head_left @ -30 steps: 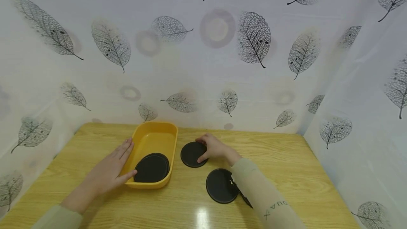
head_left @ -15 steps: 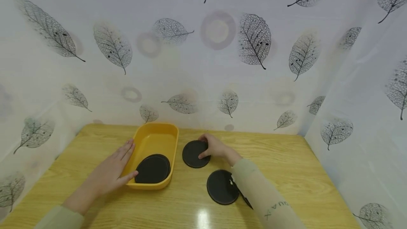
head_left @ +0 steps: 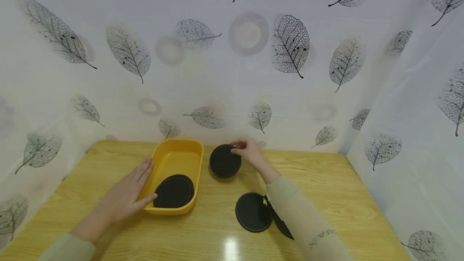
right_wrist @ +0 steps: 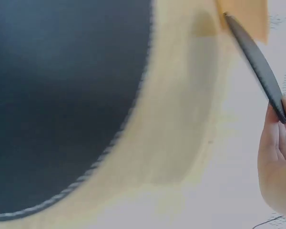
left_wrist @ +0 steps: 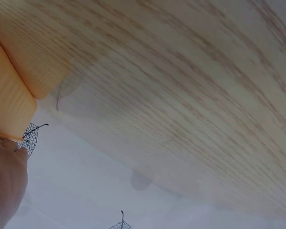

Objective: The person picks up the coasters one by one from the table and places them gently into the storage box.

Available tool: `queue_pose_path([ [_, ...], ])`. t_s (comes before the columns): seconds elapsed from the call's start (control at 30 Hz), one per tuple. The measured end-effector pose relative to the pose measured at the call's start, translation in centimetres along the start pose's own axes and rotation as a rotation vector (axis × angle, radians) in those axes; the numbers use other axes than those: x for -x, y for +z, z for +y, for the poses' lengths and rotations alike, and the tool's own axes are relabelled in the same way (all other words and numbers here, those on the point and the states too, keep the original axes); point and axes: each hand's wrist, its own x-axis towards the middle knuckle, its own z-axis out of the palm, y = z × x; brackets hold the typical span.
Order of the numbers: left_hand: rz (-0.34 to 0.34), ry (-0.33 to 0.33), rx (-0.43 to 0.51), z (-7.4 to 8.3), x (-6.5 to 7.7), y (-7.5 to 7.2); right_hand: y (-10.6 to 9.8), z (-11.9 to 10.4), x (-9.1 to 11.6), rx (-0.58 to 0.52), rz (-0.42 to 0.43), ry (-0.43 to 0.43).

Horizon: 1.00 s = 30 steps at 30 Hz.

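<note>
My right hand [head_left: 250, 151] pinches a round black coaster [head_left: 224, 161] by its far right edge. The coaster is lifted off the table and tilted; in the right wrist view it shows nearly edge-on as a thin dark coaster [right_wrist: 257, 62] between thumb and fingers. My left hand [head_left: 121, 196] rests with straight fingers along the left rim of a yellow plastic bin [head_left: 177, 143], its thumb reaching over the near left corner. Inside the bin's near end lie black coasters [head_left: 174, 191], apparently stacked. In the left wrist view only part of the left hand [left_wrist: 7, 183] shows, at the bin's edge.
Another black coaster [head_left: 253, 212] with a stitched rim lies on the wood-grain table [head_left: 203, 237], right of the bin. Beside it a further dark disc [head_left: 284, 225] is partly hidden under my right sleeve. A leaf-patterned sheet [head_left: 224, 75] hangs behind the table.
My right hand has raised the coaster off the table, moving it slightly away from me and tilting it. My left hand and the bin have stayed in place.
</note>
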Motion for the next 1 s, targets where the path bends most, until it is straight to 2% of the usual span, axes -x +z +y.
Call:
queue_pose_path([
  [0.2,-0.001,0.006,-0.005,-0.1,-0.1,-0.1,-0.1,-3.2,0.2,-0.136,0.011,0.088],
  [0.37,0.003,0.012,-0.018,-0.2,-0.1,-0.1,1.5,-5.6,0.6,-0.194,-0.022,0.097],
  [0.53,-0.005,0.012,-0.028,-0.3,-0.1,-0.1,4.5,-6.8,1.1,-0.192,-0.068,0.037],
  [0.77,-0.018,0.010,-0.031,-0.3,-0.1,-0.2,9.4,-7.1,2.0,-0.171,-0.114,0.013],
  [1.0,-0.030,-0.006,-0.020,-0.1,-0.2,-0.1,12.1,-7.5,3.2,-0.069,-0.159,-0.048],
])
